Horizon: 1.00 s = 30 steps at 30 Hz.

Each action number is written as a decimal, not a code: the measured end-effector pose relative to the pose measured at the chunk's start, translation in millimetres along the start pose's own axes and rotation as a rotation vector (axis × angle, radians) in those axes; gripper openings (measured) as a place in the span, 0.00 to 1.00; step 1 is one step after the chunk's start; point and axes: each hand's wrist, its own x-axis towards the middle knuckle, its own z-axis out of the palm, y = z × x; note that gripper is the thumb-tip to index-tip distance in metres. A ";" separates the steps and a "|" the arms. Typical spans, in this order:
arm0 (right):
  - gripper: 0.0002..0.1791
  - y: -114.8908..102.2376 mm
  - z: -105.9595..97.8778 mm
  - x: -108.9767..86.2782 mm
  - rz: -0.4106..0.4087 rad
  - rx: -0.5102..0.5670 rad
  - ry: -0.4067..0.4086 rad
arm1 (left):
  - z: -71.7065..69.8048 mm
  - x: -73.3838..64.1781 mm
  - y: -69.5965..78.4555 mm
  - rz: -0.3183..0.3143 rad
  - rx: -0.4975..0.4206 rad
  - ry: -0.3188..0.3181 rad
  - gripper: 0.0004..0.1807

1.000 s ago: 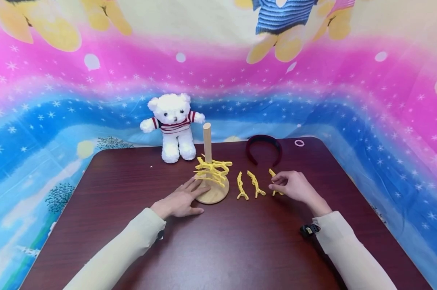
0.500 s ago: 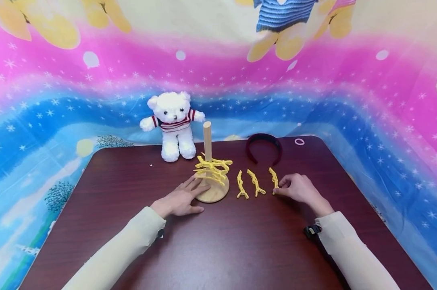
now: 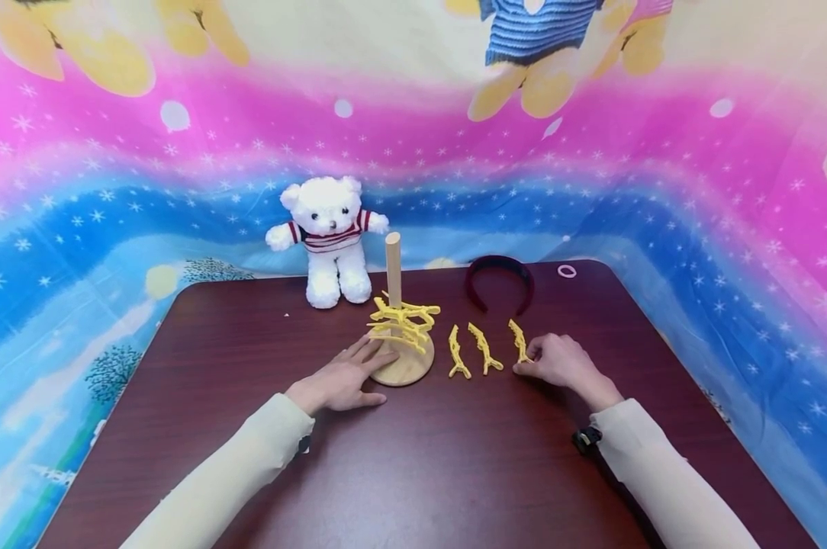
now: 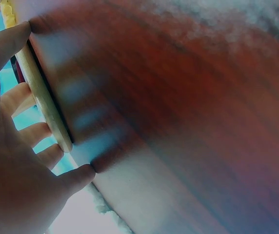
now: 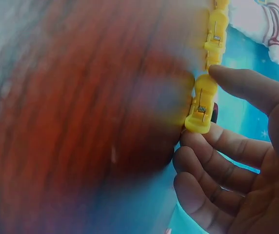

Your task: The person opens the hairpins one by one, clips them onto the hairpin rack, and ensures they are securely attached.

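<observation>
A wooden stand [image 3: 403, 367] with an upright peg [image 3: 393, 263] carries several yellow clips [image 3: 403, 319] stacked round the peg. My left hand [image 3: 348, 377] lies flat beside it, straight fingers resting on the round base [image 4: 46, 105]. Three more yellow clips lie in a row on the dark table: left clip [image 3: 457, 353], middle clip [image 3: 484, 348], right clip [image 3: 519, 340]. My right hand [image 3: 556, 360] is at the near end of the right clip [image 5: 201, 105], pinching it between the thumb [image 5: 242, 83] and curled fingers [image 5: 217, 144].
A white teddy bear [image 3: 331, 236] in a striped jumper stands behind the stand. A dark red headband [image 3: 499, 276] and a small white ring [image 3: 567, 270] lie at the table's [image 3: 413, 473] far right. A colourful cloth [image 3: 77, 252] surrounds it.
My right hand, which lay over the right clip, has drawn back to the clip's near end and settled low on the table. The left hand and stand have not moved.
</observation>
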 end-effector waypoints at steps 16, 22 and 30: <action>0.22 -0.2 2.3 1.0 0.034 -0.040 -0.003 | -0.3 -0.1 1.5 -0.005 0.001 -0.005 0.44; 0.19 5.3 -0.6 0.8 0.037 -0.034 0.009 | -0.3 -0.1 1.6 -0.005 0.006 -0.003 0.44; 0.19 8.6 -6.7 -1.7 0.024 0.011 0.053 | -0.9 -0.3 2.0 -0.005 0.001 -0.001 0.44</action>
